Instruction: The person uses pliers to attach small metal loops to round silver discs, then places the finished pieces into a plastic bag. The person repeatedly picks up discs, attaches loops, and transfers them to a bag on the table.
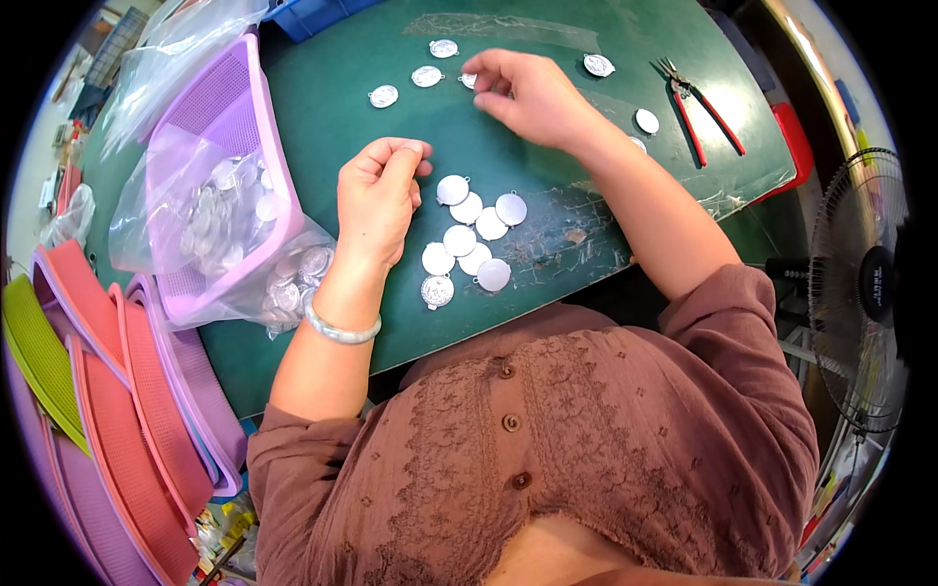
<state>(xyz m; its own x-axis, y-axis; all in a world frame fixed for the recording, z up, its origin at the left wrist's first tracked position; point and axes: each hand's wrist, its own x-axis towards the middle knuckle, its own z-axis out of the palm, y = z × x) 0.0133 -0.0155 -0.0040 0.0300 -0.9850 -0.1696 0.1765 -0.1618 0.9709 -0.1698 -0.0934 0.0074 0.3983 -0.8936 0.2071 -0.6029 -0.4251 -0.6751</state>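
Note:
My left hand [379, 200] is closed over the green table, thumb pressed to the curled fingers; anything pinched there is too small to make out. At the far side, the bent fingers of my right hand [535, 103] are at the edge of a round silver medal [468, 80], which they partly cover. Beside it lie more oval silver medals [427, 76] with small loops. Nearer to me, between my forearms, is a loose cluster of round silver discs [459, 240], mostly plain side up, with one patterned medal [437, 291] at its near end.
A purple basket [272, 127] at left has a clear bag of silver discs [220, 220] inside; another bagful [298, 273] sits beside it. Red-handled pliers [699, 115] lie at far right. Stacked coloured baskets [127, 391] stand lower left, a fan [860, 283] right.

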